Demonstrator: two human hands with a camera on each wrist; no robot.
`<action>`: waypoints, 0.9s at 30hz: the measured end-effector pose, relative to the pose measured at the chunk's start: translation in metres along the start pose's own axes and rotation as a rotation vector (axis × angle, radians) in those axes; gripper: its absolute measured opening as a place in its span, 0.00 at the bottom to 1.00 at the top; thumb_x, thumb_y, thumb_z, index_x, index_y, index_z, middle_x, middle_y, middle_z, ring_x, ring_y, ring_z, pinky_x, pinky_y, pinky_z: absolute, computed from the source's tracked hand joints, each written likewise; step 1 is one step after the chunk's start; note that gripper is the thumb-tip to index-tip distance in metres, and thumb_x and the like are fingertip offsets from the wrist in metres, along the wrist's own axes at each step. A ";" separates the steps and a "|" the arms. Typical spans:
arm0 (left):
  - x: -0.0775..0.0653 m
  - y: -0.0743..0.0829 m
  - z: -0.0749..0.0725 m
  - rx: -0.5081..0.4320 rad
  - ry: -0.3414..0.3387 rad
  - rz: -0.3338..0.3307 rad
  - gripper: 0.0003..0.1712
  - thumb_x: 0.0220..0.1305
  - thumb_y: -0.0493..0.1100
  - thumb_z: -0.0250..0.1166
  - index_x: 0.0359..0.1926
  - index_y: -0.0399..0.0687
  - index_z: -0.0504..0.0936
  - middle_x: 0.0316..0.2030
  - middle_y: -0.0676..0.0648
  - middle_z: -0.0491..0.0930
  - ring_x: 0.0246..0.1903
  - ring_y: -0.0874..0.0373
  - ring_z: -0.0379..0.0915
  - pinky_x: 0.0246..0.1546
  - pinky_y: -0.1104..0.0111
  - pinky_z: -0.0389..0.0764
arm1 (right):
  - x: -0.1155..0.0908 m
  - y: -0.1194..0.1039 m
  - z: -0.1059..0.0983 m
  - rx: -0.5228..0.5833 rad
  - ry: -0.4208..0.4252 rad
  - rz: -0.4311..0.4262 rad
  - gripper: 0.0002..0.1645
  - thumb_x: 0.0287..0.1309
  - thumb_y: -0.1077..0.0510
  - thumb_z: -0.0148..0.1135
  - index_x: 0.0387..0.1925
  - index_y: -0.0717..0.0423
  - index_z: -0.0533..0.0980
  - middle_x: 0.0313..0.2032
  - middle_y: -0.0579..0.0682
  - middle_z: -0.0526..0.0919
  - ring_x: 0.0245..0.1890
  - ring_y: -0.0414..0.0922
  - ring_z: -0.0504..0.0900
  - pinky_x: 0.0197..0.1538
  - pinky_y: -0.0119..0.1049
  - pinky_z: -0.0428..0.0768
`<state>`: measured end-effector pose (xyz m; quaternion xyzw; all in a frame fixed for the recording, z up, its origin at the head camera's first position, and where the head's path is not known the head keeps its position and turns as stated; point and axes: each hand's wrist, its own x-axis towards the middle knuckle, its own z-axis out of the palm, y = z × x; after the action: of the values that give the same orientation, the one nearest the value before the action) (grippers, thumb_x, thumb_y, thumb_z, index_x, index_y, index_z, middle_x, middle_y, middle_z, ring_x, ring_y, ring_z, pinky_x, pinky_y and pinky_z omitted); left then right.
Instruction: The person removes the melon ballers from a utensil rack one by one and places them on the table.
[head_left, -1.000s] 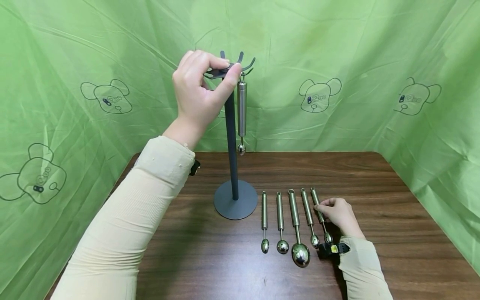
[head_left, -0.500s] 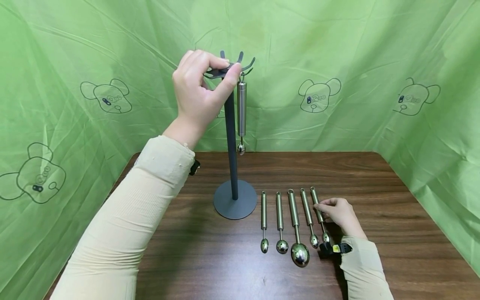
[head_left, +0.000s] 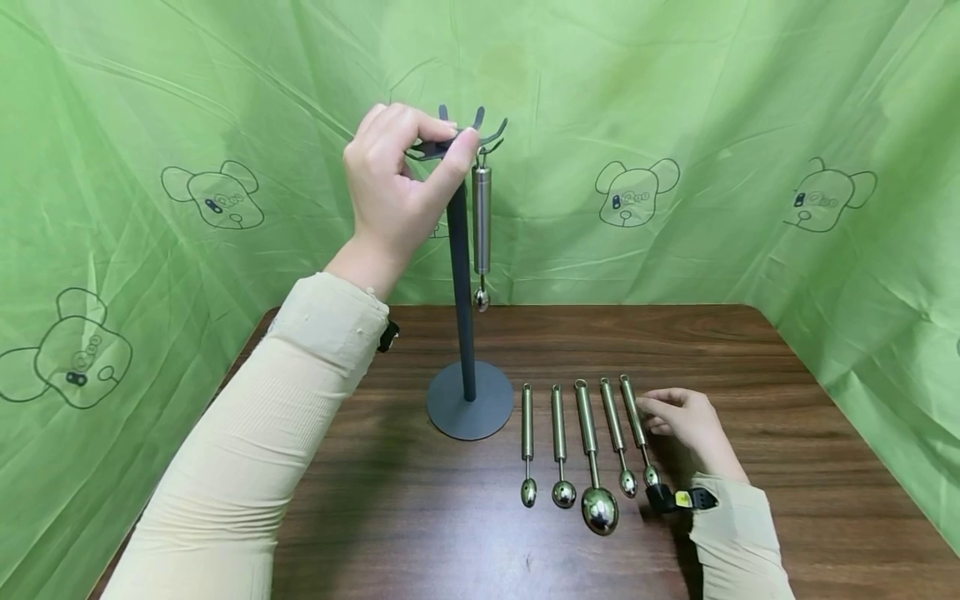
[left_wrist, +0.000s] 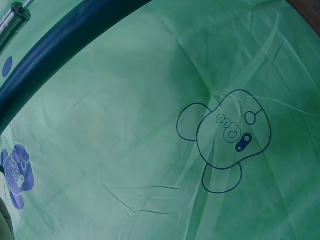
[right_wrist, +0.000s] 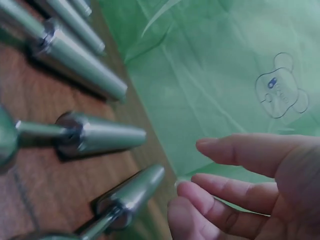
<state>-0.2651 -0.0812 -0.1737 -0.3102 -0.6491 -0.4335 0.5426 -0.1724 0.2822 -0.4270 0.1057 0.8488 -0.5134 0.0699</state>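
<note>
My left hand (head_left: 401,179) pinches the hooked top (head_left: 491,133) of a dark grey metal stand (head_left: 461,283), thumb at the front, fingers behind. From one hook hangs a steel scoop (head_left: 482,221) with a small rounded head. Several more steel scoops lie side by side on the table, handles away from me and domed heads up. The middle one (head_left: 600,508) has the largest head. My right hand (head_left: 690,421) is beside the rightmost scoop (head_left: 630,408), fingers loosely bent and holding nothing. In the right wrist view, a gap separates my fingertips from that scoop (right_wrist: 140,192).
The stand's round base (head_left: 471,421) sits on the brown wooden table (head_left: 787,433), left of the row. Green cloth (head_left: 555,67) printed with bear faces walls in the back and sides. In the left wrist view, part of the pole (left_wrist: 65,42) crosses the upper left corner.
The right hand has let go of the rightmost scoop and drawn slightly to the right, after shifting that scoop a little left. The left hand has stayed on the stand's top.
</note>
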 end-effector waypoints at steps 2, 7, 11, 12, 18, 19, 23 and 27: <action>0.000 0.000 -0.001 -0.003 -0.004 -0.008 0.18 0.55 0.51 0.64 0.24 0.40 0.86 0.24 0.45 0.85 0.27 0.53 0.70 0.33 0.74 0.63 | -0.002 -0.004 0.000 0.045 0.008 -0.019 0.32 0.64 0.52 0.64 0.56 0.76 0.73 0.37 0.49 0.87 0.29 0.38 0.85 0.37 0.32 0.86; 0.001 -0.001 -0.002 -0.025 -0.021 -0.030 0.18 0.56 0.50 0.62 0.25 0.40 0.87 0.26 0.44 0.87 0.27 0.51 0.73 0.29 0.76 0.62 | -0.008 -0.013 -0.002 0.142 0.017 -0.081 0.32 0.64 0.53 0.63 0.58 0.77 0.71 0.33 0.38 0.86 0.29 0.37 0.84 0.38 0.32 0.86; 0.001 0.000 -0.002 -0.053 -0.018 -0.055 0.17 0.56 0.49 0.60 0.24 0.41 0.87 0.27 0.45 0.87 0.28 0.51 0.74 0.24 0.79 0.60 | -0.014 -0.022 -0.003 0.170 0.028 -0.115 0.33 0.64 0.53 0.64 0.57 0.78 0.71 0.32 0.35 0.86 0.29 0.37 0.84 0.38 0.31 0.86; 0.001 0.000 -0.002 -0.059 -0.015 -0.056 0.18 0.56 0.49 0.60 0.24 0.40 0.87 0.27 0.44 0.88 0.28 0.51 0.75 0.24 0.79 0.60 | -0.016 -0.024 -0.003 0.174 0.030 -0.120 0.32 0.64 0.53 0.64 0.57 0.77 0.71 0.32 0.35 0.86 0.29 0.37 0.84 0.38 0.32 0.86; 0.002 -0.001 -0.002 -0.065 -0.023 -0.062 0.21 0.57 0.49 0.56 0.22 0.38 0.85 0.29 0.42 0.88 0.29 0.48 0.77 0.23 0.78 0.61 | -0.026 -0.036 -0.006 0.228 0.025 -0.142 0.13 0.63 0.54 0.65 0.47 0.53 0.81 0.32 0.35 0.87 0.29 0.38 0.86 0.39 0.34 0.86; 0.002 0.000 -0.002 -0.066 -0.025 -0.065 0.21 0.57 0.49 0.55 0.22 0.37 0.85 0.29 0.42 0.88 0.30 0.48 0.77 0.23 0.78 0.62 | -0.027 -0.038 -0.006 0.226 0.022 -0.146 0.10 0.63 0.53 0.65 0.45 0.49 0.81 0.32 0.34 0.86 0.29 0.38 0.86 0.39 0.33 0.86; 0.003 -0.001 -0.002 -0.069 -0.023 -0.065 0.22 0.57 0.48 0.53 0.21 0.37 0.85 0.29 0.42 0.88 0.30 0.48 0.77 0.23 0.78 0.62 | -0.031 -0.044 -0.007 0.180 0.012 -0.175 0.10 0.64 0.52 0.64 0.46 0.46 0.81 0.35 0.29 0.85 0.30 0.37 0.86 0.40 0.31 0.86; 0.004 -0.002 -0.002 -0.066 -0.024 -0.040 0.21 0.58 0.47 0.52 0.23 0.38 0.86 0.29 0.42 0.88 0.30 0.46 0.77 0.28 0.77 0.64 | -0.036 -0.051 -0.004 0.192 0.000 -0.217 0.09 0.64 0.54 0.63 0.45 0.43 0.81 0.36 0.30 0.85 0.30 0.36 0.86 0.40 0.31 0.85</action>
<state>-0.2667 -0.0838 -0.1706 -0.3202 -0.6470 -0.4616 0.5156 -0.1507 0.2592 -0.3736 0.0194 0.8022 -0.5967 0.0036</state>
